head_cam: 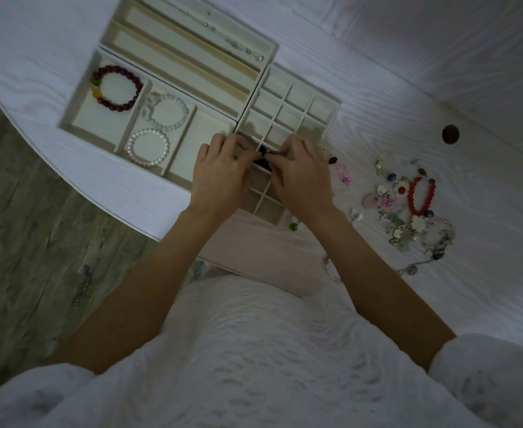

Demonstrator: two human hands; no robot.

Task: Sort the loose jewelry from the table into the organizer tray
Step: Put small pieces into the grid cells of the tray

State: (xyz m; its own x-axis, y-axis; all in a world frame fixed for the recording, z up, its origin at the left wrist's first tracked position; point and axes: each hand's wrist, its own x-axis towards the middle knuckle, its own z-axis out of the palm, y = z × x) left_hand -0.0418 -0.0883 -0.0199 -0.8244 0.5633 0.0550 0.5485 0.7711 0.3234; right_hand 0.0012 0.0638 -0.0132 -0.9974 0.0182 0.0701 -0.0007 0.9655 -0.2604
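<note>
Both hands meet over the grid tray (pixel 288 118), a cream tray of small square compartments. The left hand (pixel 220 174) and the right hand (pixel 300 174) have their fingers curled inward, and together they pinch a small dark piece of jewelry (pixel 263 157) between their fingertips, just above the tray's middle compartments. Its exact shape is too dark and too hidden to tell.

Beyond the left hand lies the bracelet tray (pixel 189 149) with three wide compartments. The one nearest the left hand shows only its lining; the next holds a white pearl bracelet (pixel 148 147) and a clear bead bracelet (pixel 167 111), the two touching; the farthest holds a dark red bead bracelet (pixel 118 88). Farther off from both hands sits a long-slot tray (pixel 192 54), where a thin chain with small beads (pixel 223 35) runs along its far slot.

To the outer side of the right hand, on the white bench (pixel 408 88), the loose jewelry is scattered — a pink piece (pixel 343 174) close to the hand, then a mixed pile (pixel 408 217) of charms, flowers and chains, with a bright red bead bracelet (pixel 420 196) lying in it. A small green bead (pixel 293 226) rests by the right wrist, at the tray's near edge.
</note>
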